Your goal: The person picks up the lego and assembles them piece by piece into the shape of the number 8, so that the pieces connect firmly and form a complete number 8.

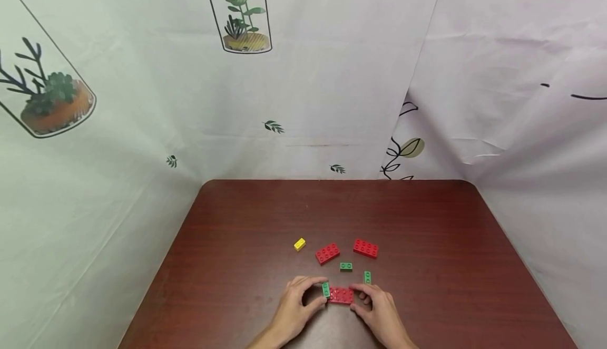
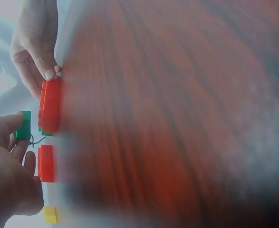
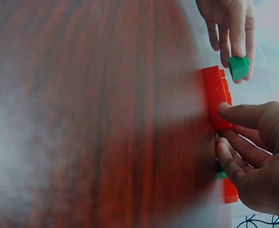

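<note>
Between thumb and fingers my left hand [image 1: 295,308] pinches a small green building brick [image 1: 325,290]. This brick is held up off the table in the left wrist view, just above the left end of a studded red building brick [image 1: 341,296]. That red brick lies flat on the table, studs up. My right hand [image 1: 381,313] grips its right end, the thumb [image 3: 223,108] on the near side and the forefinger on the far side. A gap shows between the green brick and the red one in the right wrist view.
Two more red bricks [image 1: 328,253] [image 1: 365,249] lie behind the hands on the brown table [image 1: 246,222]. Two small green bricks [image 1: 346,267] [image 1: 367,277] sit nearer, and a yellow brick [image 1: 300,244] lies to the left. Printed cloth [image 1: 332,85] hangs around the table.
</note>
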Action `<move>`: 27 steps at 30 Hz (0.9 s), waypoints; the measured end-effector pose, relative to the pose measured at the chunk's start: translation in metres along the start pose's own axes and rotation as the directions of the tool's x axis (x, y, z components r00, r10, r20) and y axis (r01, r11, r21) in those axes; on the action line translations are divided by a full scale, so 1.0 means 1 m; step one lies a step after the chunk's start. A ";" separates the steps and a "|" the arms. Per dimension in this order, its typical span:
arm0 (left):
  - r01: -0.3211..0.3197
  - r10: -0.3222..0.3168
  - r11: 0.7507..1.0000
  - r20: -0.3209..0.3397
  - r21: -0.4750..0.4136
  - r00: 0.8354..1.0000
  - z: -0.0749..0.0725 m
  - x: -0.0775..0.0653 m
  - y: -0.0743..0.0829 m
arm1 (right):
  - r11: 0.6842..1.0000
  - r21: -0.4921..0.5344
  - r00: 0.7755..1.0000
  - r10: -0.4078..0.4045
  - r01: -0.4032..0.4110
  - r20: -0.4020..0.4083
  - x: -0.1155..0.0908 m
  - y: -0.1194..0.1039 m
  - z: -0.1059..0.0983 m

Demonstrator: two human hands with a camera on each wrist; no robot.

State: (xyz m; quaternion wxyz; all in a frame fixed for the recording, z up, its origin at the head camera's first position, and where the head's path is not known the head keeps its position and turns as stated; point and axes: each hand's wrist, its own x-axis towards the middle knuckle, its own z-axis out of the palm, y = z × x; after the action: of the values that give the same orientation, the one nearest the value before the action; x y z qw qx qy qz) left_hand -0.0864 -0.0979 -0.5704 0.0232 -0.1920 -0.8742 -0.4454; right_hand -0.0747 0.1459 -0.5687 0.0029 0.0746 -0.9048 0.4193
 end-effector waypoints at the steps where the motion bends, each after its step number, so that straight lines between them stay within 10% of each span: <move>1: -0.006 0.006 1.000 0.003 -0.002 1.000 0.001 0.000 0.000 | 1.000 0.002 1.000 -0.001 0.001 0.000 0.000 0.000 0.000; 27: -0.019 0.018 1.000 0.035 0.010 0.999 0.012 0.003 -0.001 | 0.999 -0.004 0.998 -0.034 0.034 -0.047 -0.002 0.002 0.003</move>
State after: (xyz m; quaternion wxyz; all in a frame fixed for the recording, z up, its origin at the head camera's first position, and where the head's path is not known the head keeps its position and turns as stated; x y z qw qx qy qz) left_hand -0.0877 -0.0880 -0.5778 0.0133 -0.2076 -0.8749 -0.4372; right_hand -0.0727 0.1452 -0.5724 0.0315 0.0800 -0.9037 0.4195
